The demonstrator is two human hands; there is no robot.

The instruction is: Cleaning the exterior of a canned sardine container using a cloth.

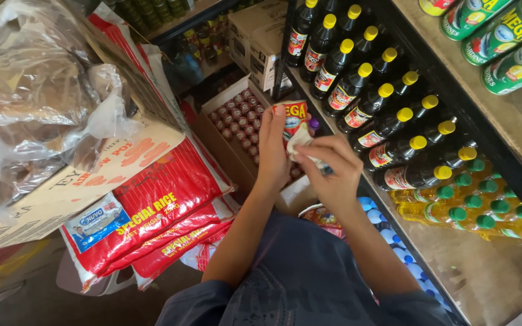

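Right hand (328, 172) presses pale cloth (300, 140) on red can (294, 116); left hand (271, 151) grips can.

Bottle rows (388, 115) right, rice sacks (152, 205) left

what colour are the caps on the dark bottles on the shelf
Yellow caps on the dark bottles, clearest in the head view; the paler bottles nearer the person have green caps.

Both hands raised close together, left (271, 151) upright, right (327, 166) curled (fingers pinching)
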